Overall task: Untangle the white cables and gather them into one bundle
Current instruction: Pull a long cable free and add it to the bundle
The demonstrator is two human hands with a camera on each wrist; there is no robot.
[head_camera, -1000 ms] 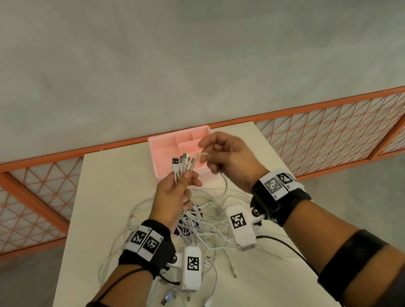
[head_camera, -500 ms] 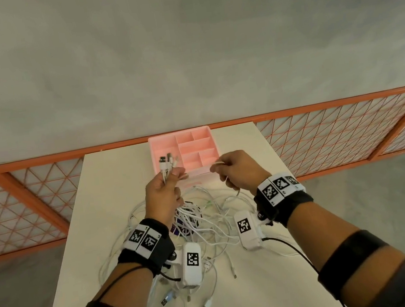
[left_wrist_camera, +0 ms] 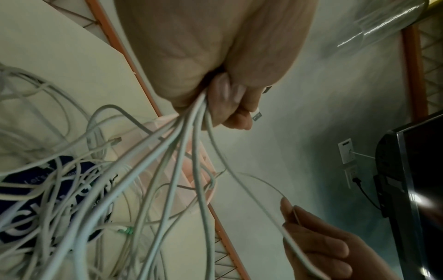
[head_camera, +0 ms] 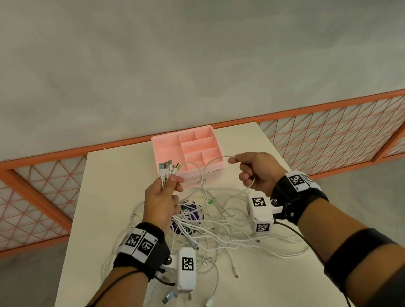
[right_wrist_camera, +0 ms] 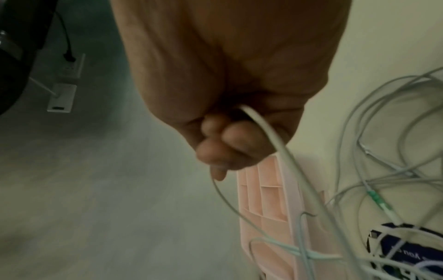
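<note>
A tangle of white cables [head_camera: 213, 226] lies on the cream table [head_camera: 113, 190]. My left hand [head_camera: 165, 191] is raised over it and grips several cable ends, their USB plugs [head_camera: 168, 166] fanned upward; the left wrist view shows the strands [left_wrist_camera: 182, 151] leaving the fist. My right hand [head_camera: 255, 169] is off to the right, curled round a single white cable [head_camera: 212, 161] that arcs leftward to the pile; in the right wrist view this cable [right_wrist_camera: 271, 136] runs out of the closed fingers.
A pink divided tray [head_camera: 167, 149] stands at the table's far edge, just behind both hands. A dark blue and purple pouch [head_camera: 186, 217] sits under the tangle. Loose plugs [head_camera: 207, 306] lie near the front. An orange mesh railing [head_camera: 322, 135] borders the table.
My right hand has moved right and away from the left hand, drawing one cable out into a long arc. The left hand has kept its grip on the plug ends.
</note>
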